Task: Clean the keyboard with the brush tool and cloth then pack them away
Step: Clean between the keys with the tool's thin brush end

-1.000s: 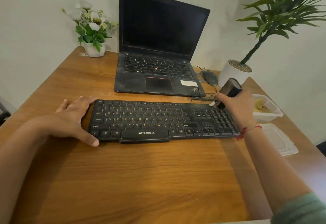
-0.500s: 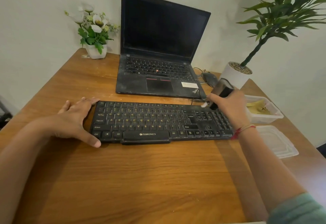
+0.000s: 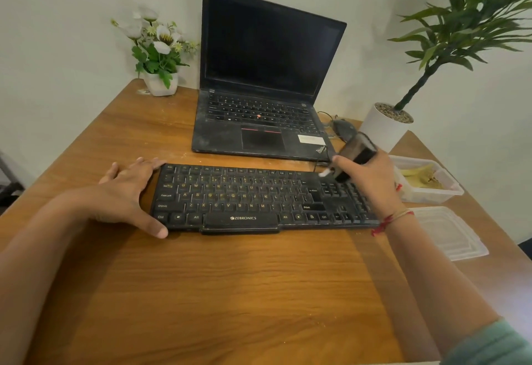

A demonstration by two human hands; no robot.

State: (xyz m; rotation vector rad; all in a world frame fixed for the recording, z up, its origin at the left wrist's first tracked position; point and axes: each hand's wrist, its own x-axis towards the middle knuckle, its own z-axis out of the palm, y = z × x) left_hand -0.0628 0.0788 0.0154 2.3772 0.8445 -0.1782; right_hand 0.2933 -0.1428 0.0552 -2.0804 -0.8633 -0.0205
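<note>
The keyboard [image 3: 259, 197] was braced by the flat, spread left hand [image 3: 129, 192]; the brush tool [image 3: 355, 153] was gripped in the curled right hand [image 3: 371, 180].

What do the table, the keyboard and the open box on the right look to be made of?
Table: wood or wood-look laminate, satin; grain lines show. Keyboard: matte black plastic, dusty, moulded keys. Box: translucent plastic, likely; its contents show through the wall.

Soft, moderately bright indoor light. A faint shadow lies on the table [image 3: 259, 292] left of the right forearm [image 3: 426, 272], lower right of frame. Wide-angle bending curves the table's edges. The brush tool [image 3: 357, 151], right of centre, is motion-blurred.
</note>
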